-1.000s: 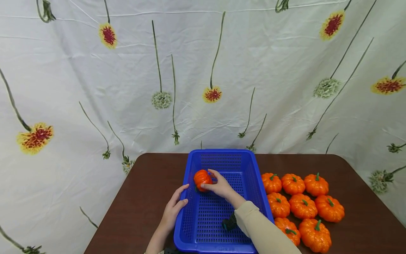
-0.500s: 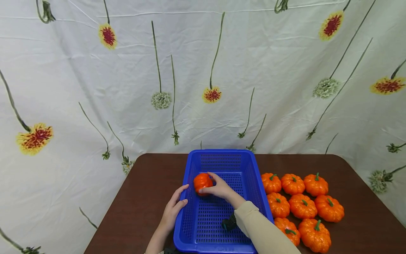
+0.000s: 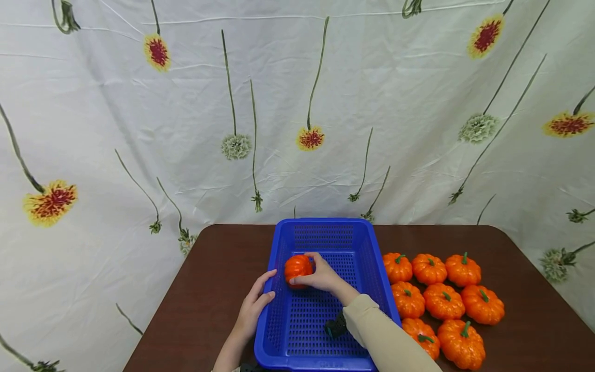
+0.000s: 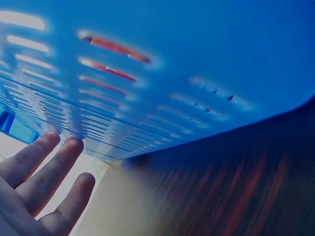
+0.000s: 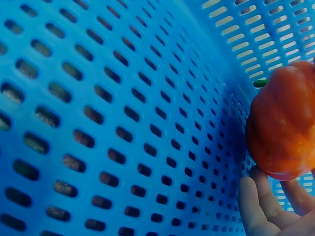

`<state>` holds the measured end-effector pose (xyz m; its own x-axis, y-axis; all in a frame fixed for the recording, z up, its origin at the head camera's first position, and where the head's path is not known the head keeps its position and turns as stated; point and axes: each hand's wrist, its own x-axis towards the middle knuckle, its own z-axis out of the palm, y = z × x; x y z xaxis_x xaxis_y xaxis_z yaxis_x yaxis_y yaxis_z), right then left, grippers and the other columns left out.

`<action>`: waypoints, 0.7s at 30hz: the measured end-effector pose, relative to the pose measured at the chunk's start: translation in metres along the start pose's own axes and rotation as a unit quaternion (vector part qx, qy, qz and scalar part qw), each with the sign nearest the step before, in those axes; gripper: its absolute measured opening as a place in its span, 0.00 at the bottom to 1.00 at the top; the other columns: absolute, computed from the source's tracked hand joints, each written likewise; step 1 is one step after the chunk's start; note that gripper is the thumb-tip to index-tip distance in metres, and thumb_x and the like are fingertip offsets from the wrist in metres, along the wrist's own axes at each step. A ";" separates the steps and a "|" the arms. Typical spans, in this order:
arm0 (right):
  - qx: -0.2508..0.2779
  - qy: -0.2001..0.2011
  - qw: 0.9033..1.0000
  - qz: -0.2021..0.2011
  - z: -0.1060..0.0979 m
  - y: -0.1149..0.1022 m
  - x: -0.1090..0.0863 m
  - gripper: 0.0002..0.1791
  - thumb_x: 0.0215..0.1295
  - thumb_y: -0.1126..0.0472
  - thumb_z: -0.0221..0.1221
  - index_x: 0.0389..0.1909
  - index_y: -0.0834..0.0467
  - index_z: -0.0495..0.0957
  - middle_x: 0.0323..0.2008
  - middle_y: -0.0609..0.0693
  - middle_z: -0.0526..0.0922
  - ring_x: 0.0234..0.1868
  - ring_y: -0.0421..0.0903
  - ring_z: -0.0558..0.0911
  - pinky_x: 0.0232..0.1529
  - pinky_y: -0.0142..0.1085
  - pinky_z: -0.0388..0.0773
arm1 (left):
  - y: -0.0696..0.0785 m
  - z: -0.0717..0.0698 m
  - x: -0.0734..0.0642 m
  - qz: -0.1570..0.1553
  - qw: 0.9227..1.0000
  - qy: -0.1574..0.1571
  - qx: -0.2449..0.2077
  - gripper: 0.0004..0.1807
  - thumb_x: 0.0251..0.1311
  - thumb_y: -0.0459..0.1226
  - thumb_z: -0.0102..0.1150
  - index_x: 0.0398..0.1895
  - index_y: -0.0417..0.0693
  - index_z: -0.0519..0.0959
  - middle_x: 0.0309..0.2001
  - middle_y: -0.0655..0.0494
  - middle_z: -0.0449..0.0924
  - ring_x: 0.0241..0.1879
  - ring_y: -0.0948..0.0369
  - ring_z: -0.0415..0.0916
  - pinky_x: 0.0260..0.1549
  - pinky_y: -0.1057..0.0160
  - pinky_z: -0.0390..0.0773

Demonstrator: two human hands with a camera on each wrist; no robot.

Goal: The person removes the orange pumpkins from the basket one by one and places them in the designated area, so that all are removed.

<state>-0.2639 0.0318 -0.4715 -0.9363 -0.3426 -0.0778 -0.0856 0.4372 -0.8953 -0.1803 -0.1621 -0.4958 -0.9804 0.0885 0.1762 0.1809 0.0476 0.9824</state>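
In the head view my right hand (image 3: 322, 275) grips a small orange pumpkin (image 3: 296, 268) inside the blue plastic basket (image 3: 386, 289), near its left wall. The right wrist view shows the pumpkin (image 5: 285, 123) lying on its side, its green stem (image 5: 260, 83) turned away from the fingers (image 5: 295, 196). My left hand (image 3: 251, 310) rests at the basket's left rim. From the left wrist, its extended fingers (image 4: 54, 164) reach along the slotted outer wall (image 4: 221, 49), and orange shows through the slots.
Several more orange pumpkins (image 3: 444, 301) stand in rows on the brown table (image 3: 232, 253), right of the basket. A black wrist device (image 3: 335, 326) sits under the right sleeve (image 3: 381, 330). Behind the table hangs a white cloth (image 3: 279, 175) printed with flowers.
My right hand and the pumpkin have moved a little nearer to me inside the basket, and the pumpkin has turned slightly. The left hand has stayed at the rim.
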 end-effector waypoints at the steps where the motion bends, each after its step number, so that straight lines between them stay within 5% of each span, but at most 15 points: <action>1: -0.003 0.002 1.000 0.001 0.000 -0.001 0.000 0.43 0.48 0.53 0.70 0.61 0.64 0.60 0.53 0.63 0.70 0.50 0.57 0.74 0.52 0.54 0.69 | 0.000 0.000 0.000 0.000 1.000 0.000 0.000 0.24 0.65 0.32 0.45 0.65 0.45 0.64 0.63 0.39 0.64 0.52 0.43 0.70 0.42 0.60 0.76; 14: -0.044 0.014 0.999 -0.003 -0.007 -0.006 -0.002 0.45 0.46 0.53 0.69 0.63 0.63 0.59 0.52 0.63 0.68 0.49 0.57 0.72 0.50 0.54 0.70 | -0.001 0.001 0.001 0.002 1.000 0.011 -0.002 0.25 0.63 0.31 0.45 0.65 0.46 0.65 0.61 0.41 0.67 0.50 0.45 0.71 0.41 0.59 0.76; 21: -0.016 0.005 1.000 -0.006 -0.010 -0.010 -0.006 0.40 0.47 0.58 0.68 0.57 0.68 0.58 0.45 0.60 0.72 0.42 0.52 0.75 0.47 0.49 0.72 | -0.002 0.000 0.001 0.002 1.000 0.010 0.003 0.24 0.63 0.31 0.46 0.65 0.47 0.65 0.62 0.42 0.66 0.50 0.46 0.71 0.42 0.59 0.76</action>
<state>-0.2610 0.0381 -0.4577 -0.9387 -0.3391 -0.0627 -0.1070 0.4591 -0.8819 -0.1818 -0.1623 -0.4977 -0.9809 0.0687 0.1819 0.1856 0.0526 0.9812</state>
